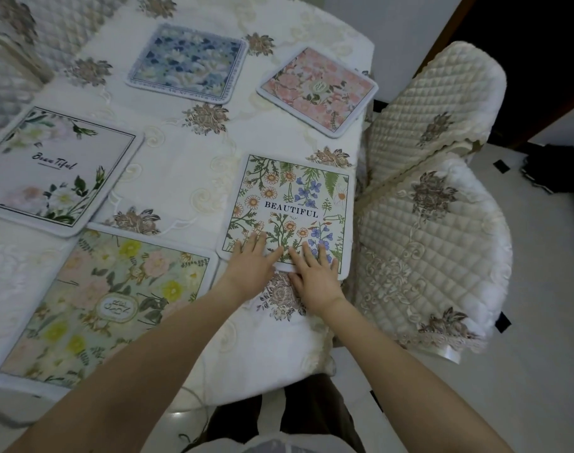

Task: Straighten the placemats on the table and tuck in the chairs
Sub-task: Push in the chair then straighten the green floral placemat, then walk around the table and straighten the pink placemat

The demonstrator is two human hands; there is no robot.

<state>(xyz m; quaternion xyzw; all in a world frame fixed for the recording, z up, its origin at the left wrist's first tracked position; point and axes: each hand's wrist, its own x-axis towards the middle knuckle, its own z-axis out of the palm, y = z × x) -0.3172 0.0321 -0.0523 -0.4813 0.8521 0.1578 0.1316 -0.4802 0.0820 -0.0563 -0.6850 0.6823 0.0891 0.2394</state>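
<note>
A floral placemat printed "BEAUTIFUL" [289, 204] lies near the table's right edge. My left hand [251, 264] and my right hand [315, 276] rest flat on its near edge, fingers spread, holding nothing. A yellow-flower placemat [93, 299] lies skewed at the near left, its corner touching the "BEAUTIFUL" mat. A white "Beautiful" placemat [53, 168] lies at the left, a blue one [189, 62] at the back, and a pink one [318, 89] sits turned at the back right. Two quilted chairs [423, 266] [432, 106] stand against the table's right side.
The table [187, 165] wears a white embroidered cloth with brown flower motifs. Another quilted chair back [8, 60] shows at the far left. Dark objects [553, 168] lie on the pale tiled floor at the right. A dark doorway opens at the upper right.
</note>
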